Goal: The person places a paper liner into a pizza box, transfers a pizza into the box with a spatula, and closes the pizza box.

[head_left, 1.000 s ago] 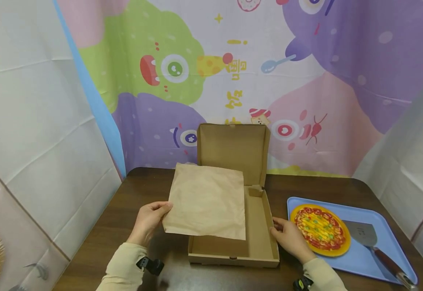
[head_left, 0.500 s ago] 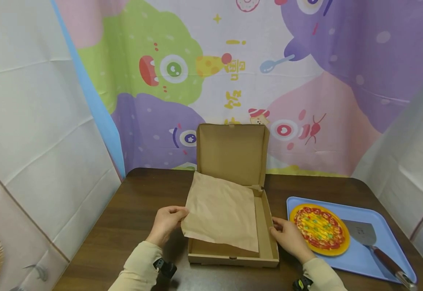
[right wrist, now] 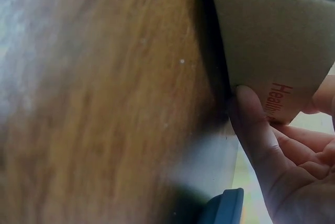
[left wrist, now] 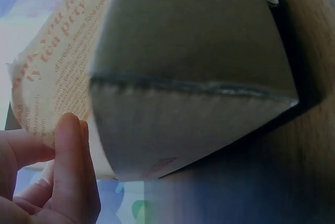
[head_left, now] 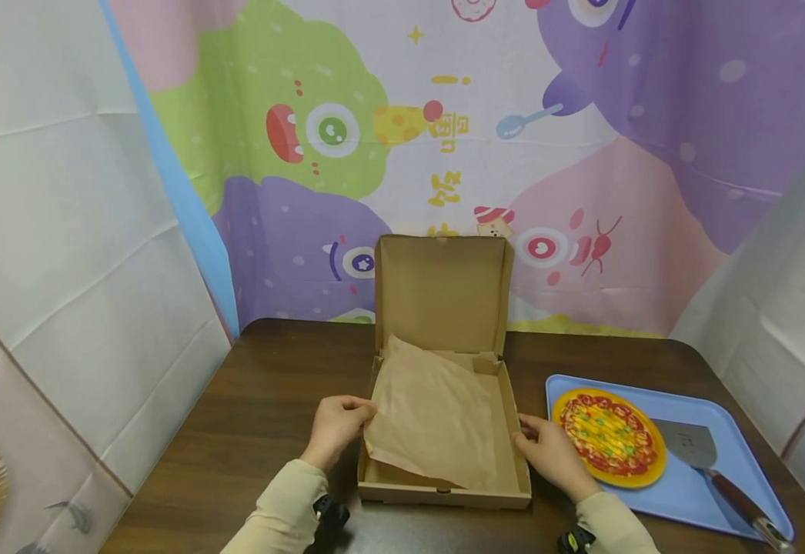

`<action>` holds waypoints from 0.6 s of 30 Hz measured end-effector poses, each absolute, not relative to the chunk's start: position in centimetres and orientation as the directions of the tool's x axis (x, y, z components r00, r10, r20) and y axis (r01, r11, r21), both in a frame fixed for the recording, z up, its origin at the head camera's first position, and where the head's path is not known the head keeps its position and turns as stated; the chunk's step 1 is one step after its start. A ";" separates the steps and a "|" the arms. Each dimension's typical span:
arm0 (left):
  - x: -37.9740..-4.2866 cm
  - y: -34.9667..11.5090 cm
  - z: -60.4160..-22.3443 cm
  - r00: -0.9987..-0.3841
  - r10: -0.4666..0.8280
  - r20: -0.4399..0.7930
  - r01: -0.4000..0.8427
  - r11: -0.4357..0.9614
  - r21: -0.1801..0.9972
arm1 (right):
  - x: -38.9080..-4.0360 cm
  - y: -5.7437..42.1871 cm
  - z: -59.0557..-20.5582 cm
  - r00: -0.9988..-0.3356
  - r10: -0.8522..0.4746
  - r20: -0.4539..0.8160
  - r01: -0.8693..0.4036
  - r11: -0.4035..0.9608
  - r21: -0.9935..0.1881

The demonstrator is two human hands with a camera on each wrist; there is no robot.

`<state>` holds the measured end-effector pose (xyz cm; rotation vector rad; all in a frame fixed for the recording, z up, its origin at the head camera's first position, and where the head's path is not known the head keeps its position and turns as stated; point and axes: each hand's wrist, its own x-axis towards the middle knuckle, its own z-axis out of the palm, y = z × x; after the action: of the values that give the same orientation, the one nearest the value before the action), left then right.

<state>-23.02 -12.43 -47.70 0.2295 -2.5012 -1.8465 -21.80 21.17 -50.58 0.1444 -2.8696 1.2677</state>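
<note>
A brown cardboard pizza box (head_left: 442, 292) stands on the table, its lid raised at the back. My left hand (head_left: 339, 425) pinches the left edge of a brown paper sheet (head_left: 437, 419) between thumb and fingertips. The sheet slopes down into the box tray, its far left corner raised towards the lid. In the left wrist view, orange lettering shows on the underside of the paper (left wrist: 68, 41), beside the box's outer wall (left wrist: 152, 130). My right hand (head_left: 553, 450) grips the box's right side wall; in the right wrist view its fingers (right wrist: 251, 119) press the outer wall with red print.
Right of the box is a blue tray (head_left: 728, 492). On it lie a toy-like pizza (head_left: 610, 438) with a yellow rim and a pizza server (head_left: 693, 446) with a wooden handle. A printed cartoon curtain (head_left: 305, 246) hangs behind the dark wooden table (head_left: 257, 385).
My left hand has moved right and slightly down, carrying the paper sheet from above the box's left side down into the tray. The right hand and the box have stayed in place.
</note>
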 end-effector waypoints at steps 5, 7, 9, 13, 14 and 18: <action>-23.1 -11.8 -47.9 -0.992 -0.127 0.005 -0.044 0.380 0.924 | -21.8 21.2 -50.6 -0.996 -0.081 0.039 -0.083 0.673 -0.735; -23.1 -11.6 -47.9 -0.992 -0.118 0.034 -0.018 0.417 0.909 | -21.8 21.2 -50.6 -0.996 -0.079 0.039 -0.082 0.672 -0.736; -23.0 -11.5 -47.9 -0.992 -0.104 0.068 0.012 0.467 0.884 | -21.7 21.2 -50.6 -0.996 -0.081 0.042 -0.086 0.669 -0.739; -22.9 -11.2 -48.1 -0.986 -0.066 0.151 0.086 0.573 0.815 | -21.7 21.1 -50.6 -0.995 -0.085 0.053 -0.097 0.668 -0.737; -22.9 -11.1 -48.2 -0.984 -0.056 0.168 0.102 0.600 0.794 | -21.7 21.1 -50.6 -0.995 -0.086 0.055 -0.098 0.668 -0.737; -22.7 -10.7 -48.4 -0.973 -0.003 0.232 0.164 0.697 0.698 | -21.7 21.1 -50.7 -0.995 -0.081 0.053 -0.094 0.671 -0.735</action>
<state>-22.75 -10.72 -48.35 -0.1293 -2.6909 -1.1382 -21.68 21.10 -50.69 0.1489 -2.8570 1.2585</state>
